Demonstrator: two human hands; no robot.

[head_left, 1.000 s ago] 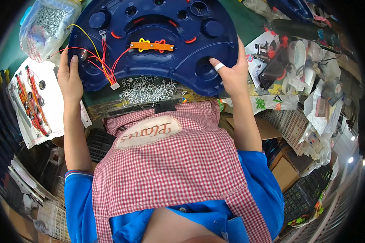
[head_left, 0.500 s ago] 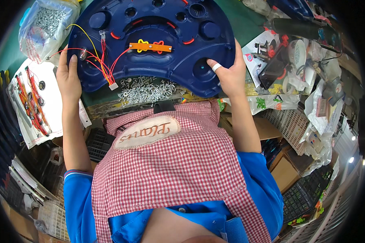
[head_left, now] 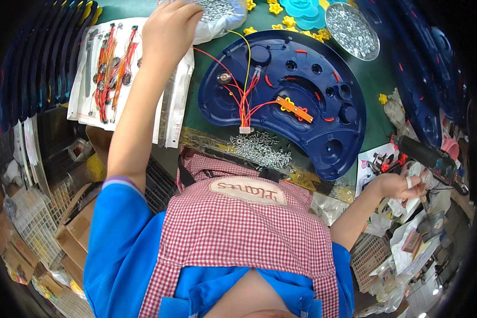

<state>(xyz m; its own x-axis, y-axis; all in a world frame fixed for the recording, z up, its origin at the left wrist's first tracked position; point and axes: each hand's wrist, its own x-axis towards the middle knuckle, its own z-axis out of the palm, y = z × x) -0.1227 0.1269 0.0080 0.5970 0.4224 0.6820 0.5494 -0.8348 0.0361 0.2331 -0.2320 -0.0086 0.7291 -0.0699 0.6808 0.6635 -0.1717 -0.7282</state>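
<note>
A dark blue curved plastic shell (head_left: 302, 69) lies on the green table in front of me, off both hands. Red and yellow wires run across it to a small white connector (head_left: 246, 130), and an orange strip (head_left: 296, 109) is screwed inside. My left hand (head_left: 172, 26) reaches to the far edge beside a plastic bag of screws (head_left: 216, 9); its fingers are curled, and whatever they hold is hidden. At the right, my right hand (head_left: 400, 185), with white tape round one finger, is closed over the cluttered corner. What it holds, if anything, is unclear.
Loose screws (head_left: 259, 150) lie at the table's near edge. A metal bowl of small parts (head_left: 352, 31), yellow star pieces (head_left: 275, 8) and turquoise plastic parts (head_left: 305, 13) are at the back. More blue shells (head_left: 42, 47) stand left, beside wired parts on white sheets (head_left: 167, 114).
Both hands have let go of the blue shell, which now rests on the table. My left hand has gone forward to the screw bag, my right hand out to the right. The view has shifted.
</note>
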